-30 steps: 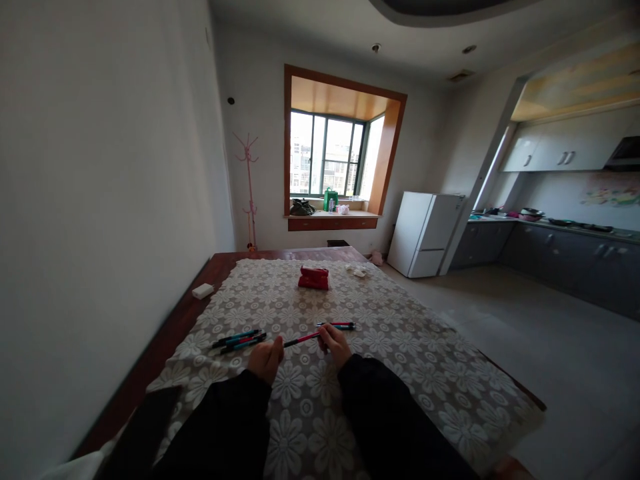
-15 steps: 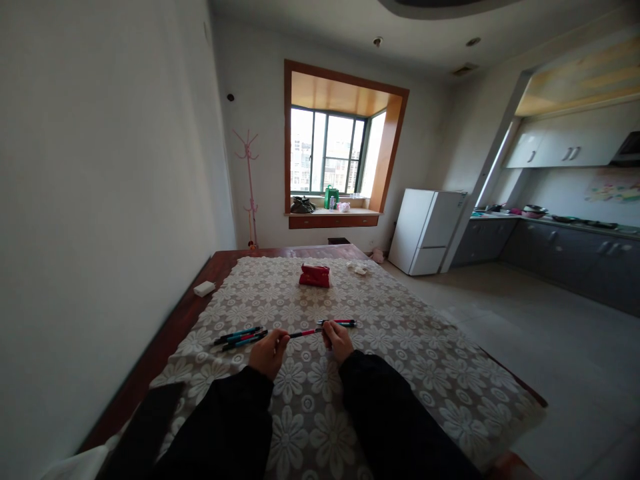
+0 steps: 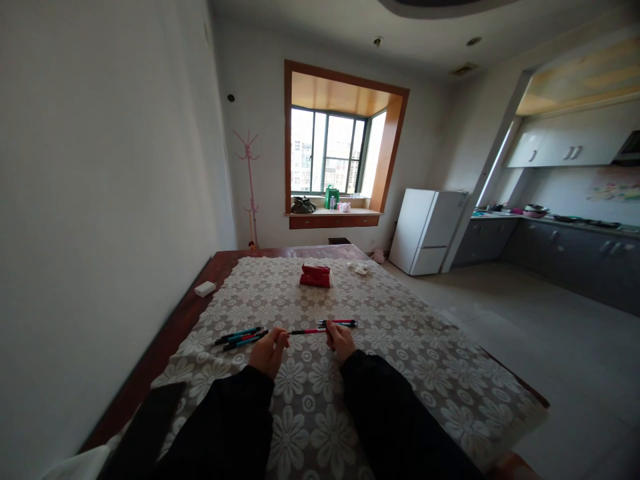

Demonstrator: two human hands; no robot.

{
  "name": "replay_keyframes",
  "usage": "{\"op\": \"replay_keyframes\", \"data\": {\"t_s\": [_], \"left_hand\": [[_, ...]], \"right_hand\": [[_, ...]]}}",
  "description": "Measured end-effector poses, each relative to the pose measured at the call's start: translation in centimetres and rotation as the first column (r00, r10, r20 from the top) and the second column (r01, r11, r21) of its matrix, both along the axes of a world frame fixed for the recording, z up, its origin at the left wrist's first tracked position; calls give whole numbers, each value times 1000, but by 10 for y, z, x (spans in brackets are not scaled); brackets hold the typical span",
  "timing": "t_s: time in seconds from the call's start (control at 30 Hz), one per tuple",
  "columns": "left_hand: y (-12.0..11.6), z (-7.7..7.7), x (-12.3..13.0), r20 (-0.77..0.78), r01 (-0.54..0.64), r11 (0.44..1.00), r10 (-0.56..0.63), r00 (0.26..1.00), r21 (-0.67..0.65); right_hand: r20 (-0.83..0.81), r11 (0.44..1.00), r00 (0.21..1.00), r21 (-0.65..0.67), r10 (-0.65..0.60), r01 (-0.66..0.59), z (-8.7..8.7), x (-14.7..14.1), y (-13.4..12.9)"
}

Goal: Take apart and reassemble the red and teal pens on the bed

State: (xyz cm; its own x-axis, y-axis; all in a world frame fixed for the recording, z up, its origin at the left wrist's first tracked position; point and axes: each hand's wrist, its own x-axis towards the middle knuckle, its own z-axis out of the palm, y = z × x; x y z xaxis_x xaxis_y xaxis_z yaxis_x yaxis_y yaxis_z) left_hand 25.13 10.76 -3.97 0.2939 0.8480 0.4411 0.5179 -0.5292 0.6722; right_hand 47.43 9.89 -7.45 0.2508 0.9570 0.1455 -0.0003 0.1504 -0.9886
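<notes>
A slim red and black pen spans the gap between my two hands, lying roughly level above the tablecloth. My left hand pinches its dark left end. My right hand is closed on its red end, fingers pressed together. Just left of my left hand lies a group of several pens with teal, black and red barrels. Beyond my right hand, another red and black pen rests on the cloth, partly covered by the fingers.
Farther back stands a red pouch, with crumpled white tissue to its right. A white charger-like block sits on the bare wood edge at left. At front left lies a dark flat object. A wall borders the table's left side.
My right hand has shifted slightly to the right, and a little more of the pen's red part shows between my hands. My left hand keeps its pinch in nearly the same place.
</notes>
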Motion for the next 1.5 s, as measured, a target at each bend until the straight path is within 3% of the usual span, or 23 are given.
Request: {"op": "replay_keyframes", "data": {"t_s": [0.13, 0.33, 0.6, 0.87, 1.27, 1.5], "left_hand": [[1, 2, -2, -106, 13, 1000, -13, 994, -1], [0, 2, -2, -114, 20, 997, -12, 993, 68], [3, -1, -5, -146, 44, 985, -19, 989, 166], [0, -3, -3, -134, -28, 974, 59, 989, 225], [-3, 2, -2, -194, 102, 987, -76, 978, 128], [-1, -3, 0, -177, 3, 984, 29, 984, 180]], "right_hand": [[34, 999, 999, 19, 29, -29, 1, 0, -2], [122, 999, 992, 0, 32, -33, 6, 0, -6], [85, 1000, 996, -15, -3, 4, 2, 3, -3], [25, 998, 1000, -57, -2, 4, 1, 2, -2], [4, 996, 1000, -82, -22, 23, 7, 0, -2], [112, 998, 992, -18, 59, -57, -2, -4, -3]]}}
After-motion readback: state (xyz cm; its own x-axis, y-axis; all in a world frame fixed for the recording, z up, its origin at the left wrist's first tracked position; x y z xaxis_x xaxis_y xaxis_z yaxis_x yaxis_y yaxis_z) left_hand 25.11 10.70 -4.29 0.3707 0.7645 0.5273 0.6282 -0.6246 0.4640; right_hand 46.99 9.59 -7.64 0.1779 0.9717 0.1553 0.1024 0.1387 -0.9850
